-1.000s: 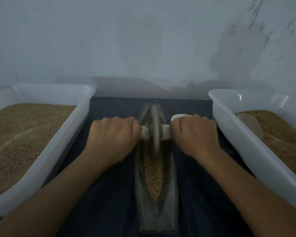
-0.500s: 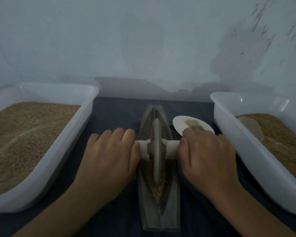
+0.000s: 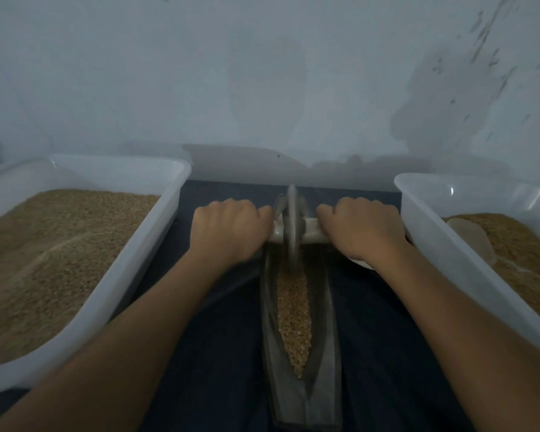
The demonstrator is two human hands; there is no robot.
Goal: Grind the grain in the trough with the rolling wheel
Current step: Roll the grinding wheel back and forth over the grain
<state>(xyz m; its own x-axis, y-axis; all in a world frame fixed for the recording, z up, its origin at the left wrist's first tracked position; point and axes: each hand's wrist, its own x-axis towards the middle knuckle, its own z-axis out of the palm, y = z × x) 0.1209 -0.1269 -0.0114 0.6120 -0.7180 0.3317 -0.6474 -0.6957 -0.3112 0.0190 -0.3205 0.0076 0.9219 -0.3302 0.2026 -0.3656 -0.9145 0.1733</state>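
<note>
Left hand (image 3: pixel 228 233) and right hand (image 3: pixel 360 232): each grip is a closed fist wrapped around one end of the axle (image 3: pixel 312 233). The fingers curl over the top; the knuckles face the far wall.

The axle runs left to right, across the trough. The wheel (image 3: pixel 292 229) stands upright on edge at its middle, between the two fists and close to both. Neither hand is nearer the wheel; the load looks evenly shared.

The wheel sits at the far end of the trough (image 3: pixel 303 397). The trough's long axis runs near to far, with its pointed ends toward the person and toward the wall. The wheel's rolling plane lies along that axis.

The grain (image 3: pixel 293 319) lies in the groove as a narrow strip, entirely on the near side of the wheel. Judgement: the next stroke must draw the axle toward the body, square to the trough, so that the rim tracks the groove.

On the dark desk (image 3: pixel 219 369), a left tub (image 3: pixel 156 254) and a right tub (image 3: pixel 434 244) flank the trough, each holding grain.
</note>
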